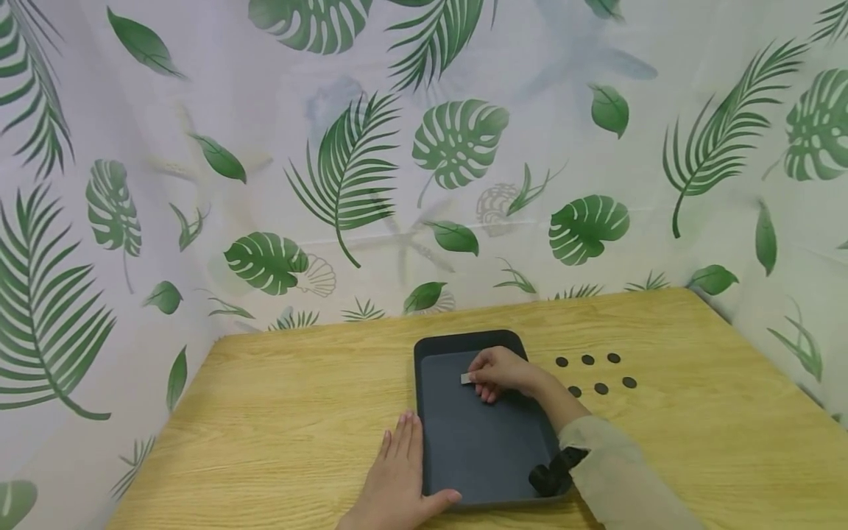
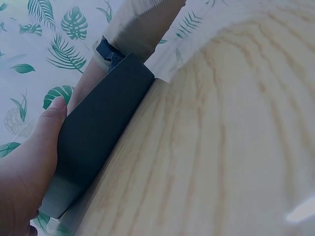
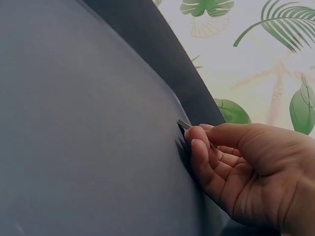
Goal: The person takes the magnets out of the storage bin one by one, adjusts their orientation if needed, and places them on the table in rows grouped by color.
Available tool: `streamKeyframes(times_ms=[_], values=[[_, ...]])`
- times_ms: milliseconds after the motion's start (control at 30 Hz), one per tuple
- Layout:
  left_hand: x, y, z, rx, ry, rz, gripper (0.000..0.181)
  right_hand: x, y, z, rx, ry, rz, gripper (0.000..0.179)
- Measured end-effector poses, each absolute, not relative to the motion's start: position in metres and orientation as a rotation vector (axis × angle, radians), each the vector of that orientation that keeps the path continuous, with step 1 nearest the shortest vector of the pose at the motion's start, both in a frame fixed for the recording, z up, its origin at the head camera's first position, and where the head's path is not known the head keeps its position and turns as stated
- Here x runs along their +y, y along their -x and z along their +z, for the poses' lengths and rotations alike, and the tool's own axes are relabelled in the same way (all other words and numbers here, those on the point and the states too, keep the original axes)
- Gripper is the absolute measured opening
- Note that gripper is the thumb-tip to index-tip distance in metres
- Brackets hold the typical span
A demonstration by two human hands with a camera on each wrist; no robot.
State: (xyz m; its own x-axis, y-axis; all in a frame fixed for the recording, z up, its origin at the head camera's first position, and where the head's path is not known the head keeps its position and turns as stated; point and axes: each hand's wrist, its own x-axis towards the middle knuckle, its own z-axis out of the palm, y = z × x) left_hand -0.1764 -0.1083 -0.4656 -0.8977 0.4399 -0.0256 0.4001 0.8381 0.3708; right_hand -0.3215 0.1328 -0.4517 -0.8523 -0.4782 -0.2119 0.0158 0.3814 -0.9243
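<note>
A dark grey rectangular tray (image 1: 486, 456) lies on the wooden table. My left hand (image 1: 396, 475) rests against its left side, fingers straight along the wall and thumb over the near rim. In the left wrist view, the left hand (image 2: 29, 167) touches the tray's outer wall (image 2: 101, 132). Over the tray's far half, my right hand (image 1: 500, 370) pinches a small flat light-grey rectangular piece (image 1: 466, 378) between thumb and fingers. The right wrist view shows the piece (image 3: 183, 124) edge-on at the fingertips of the right hand (image 3: 251, 167), close to the tray floor (image 3: 93, 128).
Several black round discs (image 1: 601, 388) lie in two rows on the table, right of the tray. The table (image 1: 298, 412) reaches back to a leaf-printed cloth (image 1: 371, 184). A black device (image 1: 556, 472) is strapped on the right wrist, over the tray's near right corner.
</note>
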Motion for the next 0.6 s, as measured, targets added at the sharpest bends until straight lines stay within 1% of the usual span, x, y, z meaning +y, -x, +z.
streamKeyframes(times_ms=[333,467,600], values=[[-0.107,0.1766,-0.4638,2.924,-0.667,0.516,0.107,0.129,0.3222,-0.4572,2.302,0.416,-1.436,0.027],[-0.1081,0.1781,-0.463,2.931,-0.665,0.499,0.106,0.1264,0.3241,-0.4589,2.457,0.491,-1.288,0.028],[-0.1094,0.1784,-0.4632,2.929,-0.662,0.476,0.106,0.124,0.3232,-0.4596,2.578,0.634,-1.143,0.026]])
